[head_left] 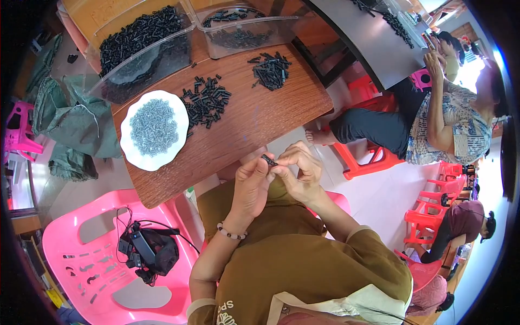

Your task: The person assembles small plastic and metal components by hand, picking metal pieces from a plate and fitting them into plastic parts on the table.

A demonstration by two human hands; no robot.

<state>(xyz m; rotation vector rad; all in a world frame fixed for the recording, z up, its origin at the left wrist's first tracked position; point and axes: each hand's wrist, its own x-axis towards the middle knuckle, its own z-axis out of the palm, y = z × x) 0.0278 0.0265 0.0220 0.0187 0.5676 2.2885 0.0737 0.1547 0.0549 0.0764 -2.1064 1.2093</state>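
My left hand [250, 187] is closed, its thumb and fingers pinching a small black plastic part [268, 160] just off the near edge of the wooden table [227, 146]. The fingertips of my right hand [300, 172] are pressed together at the other end of that part; whether they hold a second tiny piece is hidden. A white scalloped plate [128, 145] on the table bears many small clear pieces [154, 127]. Beside it lies a loose heap of short black parts [207, 102]. Farther right is a smaller pile of longer black parts [272, 71].
Two clear plastic bins with black parts, a fuller one [142, 51] and another [246, 38], stand along the table's far side. A pink chair [70, 227] at my left carries a black bag with cables [157, 252]. Another person [449, 124] sits at a dark table on the right.
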